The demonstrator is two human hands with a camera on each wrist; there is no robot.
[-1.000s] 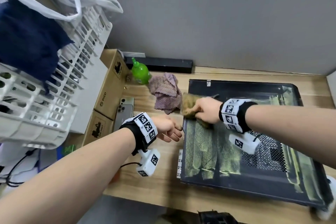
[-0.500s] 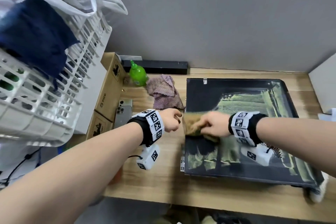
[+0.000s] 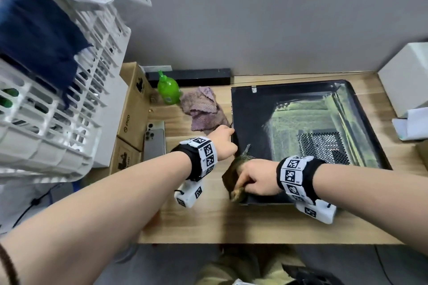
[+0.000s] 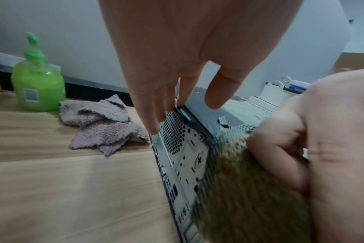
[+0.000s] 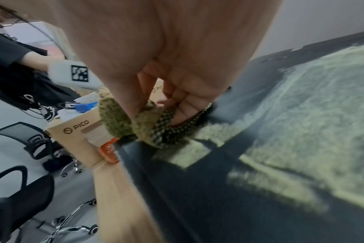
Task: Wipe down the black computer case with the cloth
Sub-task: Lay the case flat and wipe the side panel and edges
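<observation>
Right hand: fingers curled around the olive cloth, pressing it on the near-left corner of the black computer case. Left hand: fingers extended, braced against the case's left edge. Case lay flat on the counter. A pink rag and a green bottle sat just left of it.

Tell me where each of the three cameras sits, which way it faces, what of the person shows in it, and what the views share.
Head: worn high, looking down at the black computer case on the desk; both forearms, left hand and right hand show.
Left wrist: low, looking along the left hand's fingers at the case's rear panel; the right hand shows too.
Right wrist: looking along the right hand at the olive cloth it grips.
Shared: all three show case and cloth.
</observation>
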